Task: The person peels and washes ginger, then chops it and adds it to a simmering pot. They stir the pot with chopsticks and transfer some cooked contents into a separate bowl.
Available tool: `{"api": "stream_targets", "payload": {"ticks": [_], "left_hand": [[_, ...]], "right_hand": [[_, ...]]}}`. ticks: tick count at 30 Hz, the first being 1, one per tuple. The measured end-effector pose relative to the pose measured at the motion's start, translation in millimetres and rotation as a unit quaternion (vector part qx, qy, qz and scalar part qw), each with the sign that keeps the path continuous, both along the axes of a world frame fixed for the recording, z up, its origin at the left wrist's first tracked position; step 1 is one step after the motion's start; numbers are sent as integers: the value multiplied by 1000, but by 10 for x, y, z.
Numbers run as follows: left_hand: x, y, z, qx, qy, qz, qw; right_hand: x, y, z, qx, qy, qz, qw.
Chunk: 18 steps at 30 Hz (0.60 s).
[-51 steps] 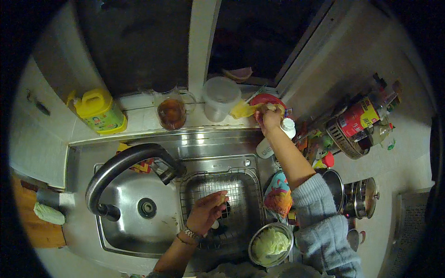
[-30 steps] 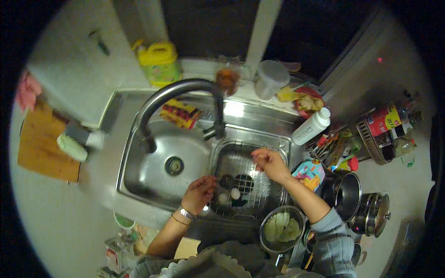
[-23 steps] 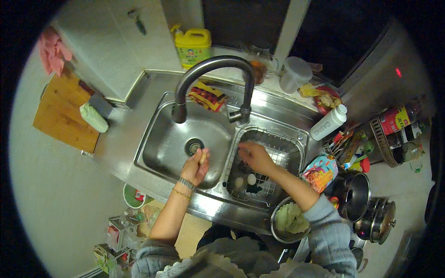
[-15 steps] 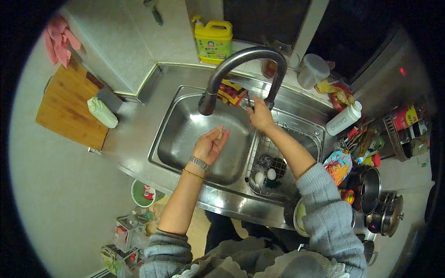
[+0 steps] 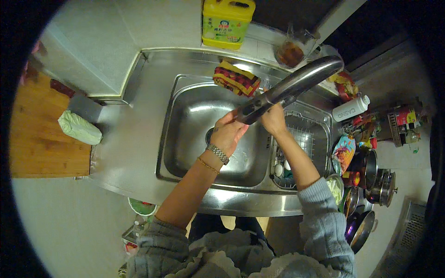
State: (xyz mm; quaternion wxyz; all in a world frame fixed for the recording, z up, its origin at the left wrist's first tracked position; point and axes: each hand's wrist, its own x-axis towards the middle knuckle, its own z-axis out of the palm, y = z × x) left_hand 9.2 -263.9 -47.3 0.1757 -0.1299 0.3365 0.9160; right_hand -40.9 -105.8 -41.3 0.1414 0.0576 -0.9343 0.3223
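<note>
Moved up from the basin to the faucet (image 5: 287,88), right hand (image 5: 273,121) reaching behind its rigid, slick steel neck, grip hidden, left hand (image 5: 228,133) cupped loosely open just beside, holding nothing visible.

Both forearms enter from lower edge, converging near frame centre. Left hand (image 5: 228,132) raised mid-frame, fingers loosely curled, palm partly up; watch and thin bracelet on wrist, grey sleeve pushed to elbow. Right hand (image 5: 273,121) just right of it, back facing up, fingers hidden; grey sleeve bunched mid-forearm.
</note>
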Motion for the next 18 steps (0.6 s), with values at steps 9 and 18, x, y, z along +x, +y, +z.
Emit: {"api": "stream_targets", "payload": {"ticks": [9,18], "left_hand": [[-17,-108,75,-331,100,81,935],[58,-461,32,-330,184,-51,924]], "right_hand": [[532,-962,79,-523,-177,-131,823],[655,-808,155,-579,-278,-85,762]]}}
